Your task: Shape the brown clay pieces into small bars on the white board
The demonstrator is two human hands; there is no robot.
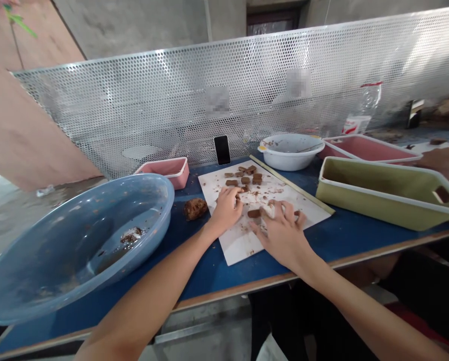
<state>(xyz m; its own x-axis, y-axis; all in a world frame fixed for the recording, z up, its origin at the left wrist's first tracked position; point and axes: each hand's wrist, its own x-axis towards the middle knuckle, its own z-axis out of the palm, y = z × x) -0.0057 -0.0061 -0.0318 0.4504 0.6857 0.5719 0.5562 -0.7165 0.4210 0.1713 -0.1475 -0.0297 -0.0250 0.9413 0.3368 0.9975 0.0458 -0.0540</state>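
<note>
My left hand (228, 206) rests over the white board (234, 248) with its fingers curled in, close to several small brown blocks that look like clay. Whatever its fingertips hold is hidden. On the right side of the board, my right hand (282, 233) reaches in with fingers spread and thumb apart. Beside its thumb and index finger lies a brown block (253, 213), and a small whitish piece (268, 210) shows by the fingers. More brown blocks (246, 180) sit at the back of the board, among scattered crumbs. A rough brown lump (195, 209) lies left of the board.
A large blue basin (134, 273) stands at left, a pink tray (179, 173) behind it. A phone (222, 150) leans upright at the back. Rightward are a pale strip (292, 184), white bowl (290, 159), pink bin (375, 149), green bin (378, 200) and another person's hand (440, 163).
</note>
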